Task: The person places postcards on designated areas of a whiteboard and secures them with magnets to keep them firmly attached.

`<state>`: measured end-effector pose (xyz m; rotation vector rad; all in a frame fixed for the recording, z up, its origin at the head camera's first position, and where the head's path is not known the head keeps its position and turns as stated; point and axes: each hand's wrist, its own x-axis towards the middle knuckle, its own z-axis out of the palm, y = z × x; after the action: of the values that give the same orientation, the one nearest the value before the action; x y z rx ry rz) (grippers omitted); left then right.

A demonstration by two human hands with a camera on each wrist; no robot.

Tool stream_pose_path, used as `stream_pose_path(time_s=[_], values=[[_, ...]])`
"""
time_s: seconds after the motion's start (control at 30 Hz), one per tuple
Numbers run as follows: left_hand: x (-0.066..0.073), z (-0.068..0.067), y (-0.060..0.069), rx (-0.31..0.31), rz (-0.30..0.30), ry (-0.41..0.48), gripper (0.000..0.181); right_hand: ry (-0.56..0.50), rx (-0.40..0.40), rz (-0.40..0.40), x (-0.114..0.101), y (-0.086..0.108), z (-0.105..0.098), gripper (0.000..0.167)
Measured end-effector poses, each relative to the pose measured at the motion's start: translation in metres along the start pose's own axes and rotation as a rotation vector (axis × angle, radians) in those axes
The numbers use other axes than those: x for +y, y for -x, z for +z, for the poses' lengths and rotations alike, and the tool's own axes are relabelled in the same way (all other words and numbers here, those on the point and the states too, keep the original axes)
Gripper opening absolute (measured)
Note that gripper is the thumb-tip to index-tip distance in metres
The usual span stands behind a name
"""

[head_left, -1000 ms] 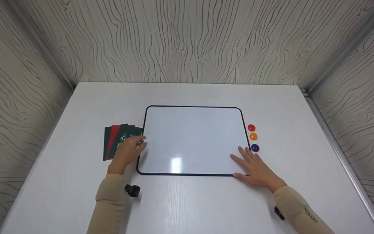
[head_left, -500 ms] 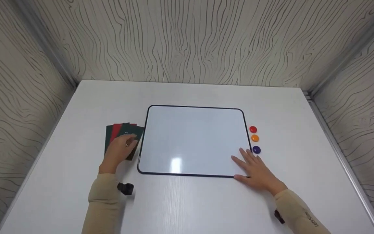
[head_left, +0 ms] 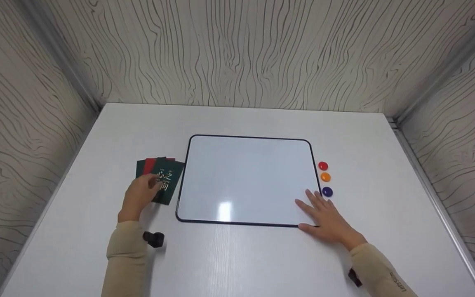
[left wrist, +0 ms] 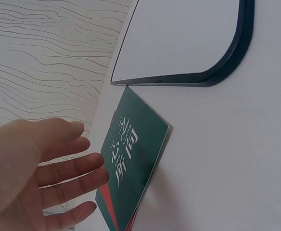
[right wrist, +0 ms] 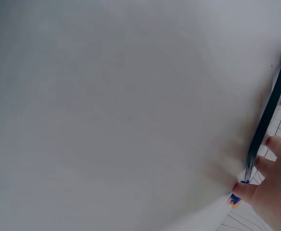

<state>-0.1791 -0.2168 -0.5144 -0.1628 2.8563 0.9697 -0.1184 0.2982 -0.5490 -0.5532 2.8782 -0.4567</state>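
A whiteboard [head_left: 245, 177] with a thin dark frame lies flat on the table. Fingers spread, my right hand [head_left: 326, 220] rests on its near right corner. To the board's left are overlapping green and red cards or booklets; the top green one [head_left: 172, 181] bears pale characters. My left hand [head_left: 137, 194] is over their left part and hides some of them. In the left wrist view its fingers [left wrist: 73, 185] are loosely extended beside the green booklet [left wrist: 135, 139] and grip nothing; whether they touch it, I cannot tell.
Red [head_left: 323, 166], orange [head_left: 325, 177] and dark blue [head_left: 327, 192] round buttons, like magnets, form a column along the board's right edge. The blue one is close to my right fingertips. A wood-grain panel [head_left: 237, 53] stands behind the white table [head_left: 237, 264].
My left hand has moved left, from the whiteboard's left edge back over the booklets, uncovering the top green one. My right hand stays on the board's corner. The view has shifted slightly.
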Motion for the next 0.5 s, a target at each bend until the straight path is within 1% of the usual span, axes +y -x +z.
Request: stream_pose_path(time_s=[0.27,0.5], values=[[-0.006,-0.001,-0.001,0.026,-0.045,-0.015,0.036,-0.015,-0.005,0.014,0.000,-0.001,-0.002,0.070],[-0.014,0.003,-0.002,0.043,-0.122,0.002,0.035,0.002,0.009,0.009,0.000,0.000,-0.001,0.069]])
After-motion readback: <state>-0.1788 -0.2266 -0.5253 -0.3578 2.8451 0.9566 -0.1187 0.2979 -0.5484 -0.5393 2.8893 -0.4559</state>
